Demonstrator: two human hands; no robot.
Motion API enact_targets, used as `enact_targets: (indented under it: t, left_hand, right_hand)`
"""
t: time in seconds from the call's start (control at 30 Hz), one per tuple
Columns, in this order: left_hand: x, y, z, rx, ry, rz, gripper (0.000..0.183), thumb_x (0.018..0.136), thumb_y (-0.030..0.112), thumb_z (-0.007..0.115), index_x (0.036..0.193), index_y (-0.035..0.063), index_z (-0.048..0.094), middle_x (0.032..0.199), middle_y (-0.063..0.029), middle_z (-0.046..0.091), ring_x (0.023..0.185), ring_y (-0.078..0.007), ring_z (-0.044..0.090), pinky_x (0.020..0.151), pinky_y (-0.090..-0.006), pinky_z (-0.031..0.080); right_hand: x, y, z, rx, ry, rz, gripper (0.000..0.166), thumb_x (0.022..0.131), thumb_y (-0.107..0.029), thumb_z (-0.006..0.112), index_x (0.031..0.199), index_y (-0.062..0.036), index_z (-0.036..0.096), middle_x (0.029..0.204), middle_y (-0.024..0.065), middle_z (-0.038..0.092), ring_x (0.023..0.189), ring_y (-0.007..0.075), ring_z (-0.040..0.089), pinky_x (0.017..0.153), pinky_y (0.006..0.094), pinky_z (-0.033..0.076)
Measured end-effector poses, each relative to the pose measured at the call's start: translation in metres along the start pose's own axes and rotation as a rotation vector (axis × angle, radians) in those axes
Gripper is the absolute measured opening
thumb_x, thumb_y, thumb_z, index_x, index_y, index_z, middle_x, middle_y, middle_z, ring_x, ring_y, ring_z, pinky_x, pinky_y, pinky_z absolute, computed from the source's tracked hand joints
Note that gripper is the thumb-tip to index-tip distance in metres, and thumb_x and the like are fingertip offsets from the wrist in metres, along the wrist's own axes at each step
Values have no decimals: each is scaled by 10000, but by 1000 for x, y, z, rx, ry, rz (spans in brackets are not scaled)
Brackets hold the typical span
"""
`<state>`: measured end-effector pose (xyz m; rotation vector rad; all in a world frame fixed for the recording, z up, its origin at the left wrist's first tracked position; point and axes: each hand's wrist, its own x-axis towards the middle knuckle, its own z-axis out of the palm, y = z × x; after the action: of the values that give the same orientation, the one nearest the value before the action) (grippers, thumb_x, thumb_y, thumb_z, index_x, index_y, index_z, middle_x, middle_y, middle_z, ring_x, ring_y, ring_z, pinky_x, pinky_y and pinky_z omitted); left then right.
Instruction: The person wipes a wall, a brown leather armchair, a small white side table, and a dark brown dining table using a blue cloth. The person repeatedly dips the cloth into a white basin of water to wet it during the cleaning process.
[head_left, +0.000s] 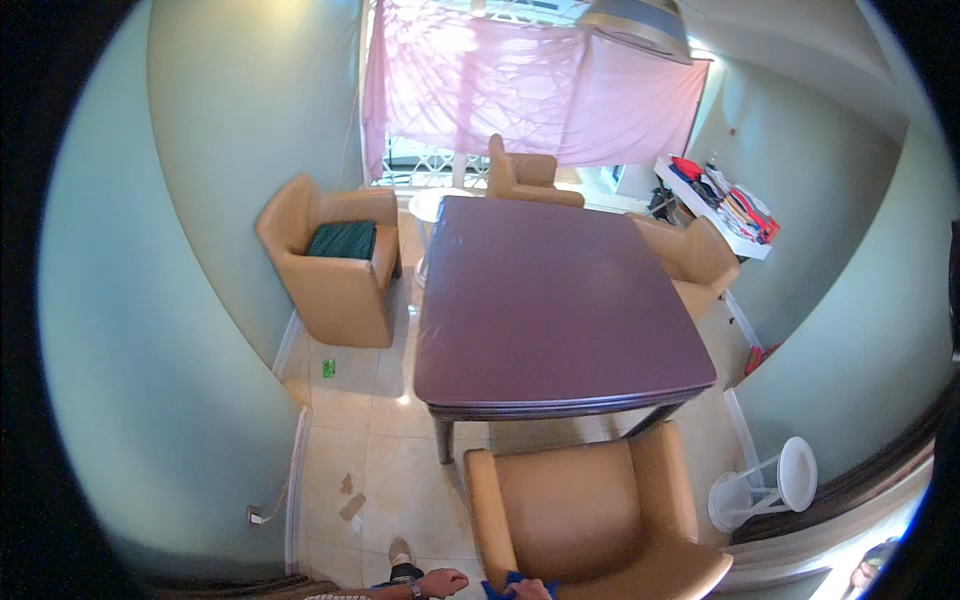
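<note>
At the bottom edge, my right hand (530, 590) grips a crumpled blue cloth (496, 590) beside the arm of a tan leather-like armchair (574, 510). My left hand (444, 583), with a watch on its wrist, is just left of the cloth. Its fingers are curled in, and nothing shows in them. Below it, one of my shoes (401, 551) stands on the tiled floor. Beyond the armchair is a dark reddish-brown table (559, 300) with rounded corners.
A tan armchair (341, 300) at left carries a folded dark green cloth (342, 240). More armchairs flank the table (536, 176). Folded clothes (739, 206) lie on a white surface at right. A white stand (795, 476) is tipped over. A green wrapper (328, 368) and brown wet-looking marks (352, 506) dot the floor.
</note>
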<state>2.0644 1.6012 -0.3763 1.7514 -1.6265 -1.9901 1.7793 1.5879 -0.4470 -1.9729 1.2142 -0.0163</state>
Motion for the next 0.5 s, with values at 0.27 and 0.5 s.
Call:
enact_targets:
  t: [0.27,0.5]
  left_hand:
    - [21,-192,-142,395,256,358,379,1017,396,579,1095,48,708,1041,-130,732,946,-276,681,796,-419,561]
    - [-31,-4,-320,-355,698,369,457,1007,329,630,1319,-5,625,1216,-237,698,1129,-351,686,970,-420,535]
  right_hand:
    - [97,-101,-12,151,-270,183,336,905,-216,675,1222,-103,681,1116,175,719,1054,331,680,936,442,537]
    - [292,-285,-141,56,409,-351,342,815,11,647,1138,-92,696,1150,170,692,1100,368,656,963,464,521]
